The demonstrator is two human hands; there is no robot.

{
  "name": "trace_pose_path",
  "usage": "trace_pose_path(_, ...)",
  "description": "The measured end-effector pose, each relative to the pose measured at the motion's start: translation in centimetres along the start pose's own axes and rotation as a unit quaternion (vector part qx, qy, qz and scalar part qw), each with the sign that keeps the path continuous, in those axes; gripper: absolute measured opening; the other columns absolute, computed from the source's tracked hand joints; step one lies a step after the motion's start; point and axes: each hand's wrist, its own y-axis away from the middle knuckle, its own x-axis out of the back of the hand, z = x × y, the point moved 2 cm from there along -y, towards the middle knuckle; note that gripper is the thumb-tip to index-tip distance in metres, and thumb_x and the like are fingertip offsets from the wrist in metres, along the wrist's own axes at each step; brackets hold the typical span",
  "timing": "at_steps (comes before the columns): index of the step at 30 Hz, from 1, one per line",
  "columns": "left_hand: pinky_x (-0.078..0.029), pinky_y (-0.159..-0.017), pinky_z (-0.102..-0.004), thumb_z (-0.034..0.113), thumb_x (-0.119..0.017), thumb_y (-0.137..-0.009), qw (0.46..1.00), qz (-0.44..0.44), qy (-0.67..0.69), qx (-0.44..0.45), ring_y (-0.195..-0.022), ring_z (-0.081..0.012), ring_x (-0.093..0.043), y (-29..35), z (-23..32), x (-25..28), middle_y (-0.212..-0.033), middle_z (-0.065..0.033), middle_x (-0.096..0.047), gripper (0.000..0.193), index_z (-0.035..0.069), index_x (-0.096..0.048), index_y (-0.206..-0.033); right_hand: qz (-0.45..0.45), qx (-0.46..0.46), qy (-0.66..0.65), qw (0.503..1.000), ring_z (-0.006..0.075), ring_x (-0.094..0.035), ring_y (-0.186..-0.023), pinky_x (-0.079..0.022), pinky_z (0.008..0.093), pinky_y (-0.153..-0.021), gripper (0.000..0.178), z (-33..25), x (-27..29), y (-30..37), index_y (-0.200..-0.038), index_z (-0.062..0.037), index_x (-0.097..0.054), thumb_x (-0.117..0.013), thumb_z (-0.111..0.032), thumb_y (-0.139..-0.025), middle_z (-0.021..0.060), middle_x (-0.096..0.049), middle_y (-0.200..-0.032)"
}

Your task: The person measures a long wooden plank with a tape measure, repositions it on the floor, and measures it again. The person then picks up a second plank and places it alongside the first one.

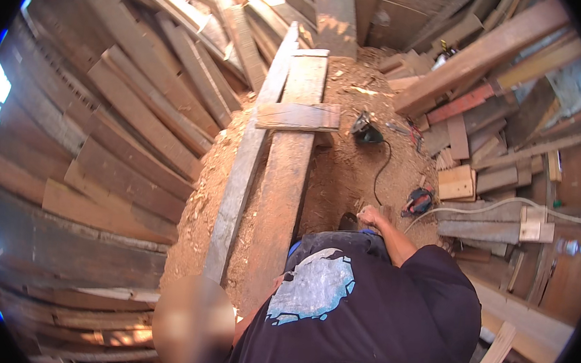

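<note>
My right hand is low over the sawdust, right of the workbench plank, with its fingers curled closed. Whatever is in them, if anything, is too small to make out. My left arm is partly visible beside my dark shirt, but a blurred patch covers where its hand might be. In front of me runs a long reddish-brown plank. A narrow grey board lies along its left side. Across both rests a short board. To the right, a dark power tool with a cord sits on the sawdust.
A red-and-black tool lies right of my hand, near a pale hose. Stacked boards line the left side. Timber offcuts pile up at right, below a thick slanting beam. A clear plastic bottle lies farther right.
</note>
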Motion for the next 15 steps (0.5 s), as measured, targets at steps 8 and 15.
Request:
trace_pose_path(8,-0.019,-0.114,-0.0527,0.047,-0.071,-0.073,0.985,-0.123,-0.029,-0.118,-0.138,-0.0434,-0.029,-10.2,-0.1,5.5,-0.15,-0.0293,-0.026,0.107,-0.001,-0.014,-0.15,0.059,-0.07,-0.006,0.996,0.0412,-0.066,-0.087,-0.051,0.0468,-0.075,0.04,11.3,-5.8,1.8,-0.082,0.0008,-0.071,-0.053,-0.036,-0.083,0.024,-0.067,-0.088)
trace_pose_path(15,-0.018,-0.114,-0.0532,0.047,-0.071,-0.073,0.949,-0.209,-0.058,-0.229,-0.138,-0.0436,-0.029,-19.6,-0.4,11.2,-0.15,-0.0295,-0.026,0.107,-0.001,-0.013,-0.15,0.087,-0.21,-0.093,0.969,0.037,-0.067,-0.09,-0.051,0.0439,-0.08,0.043,13.1,-6.9,6.8,-0.085,0.0006,-0.071,-0.057,-0.04,-0.081,0.0235,-0.067,-0.089)
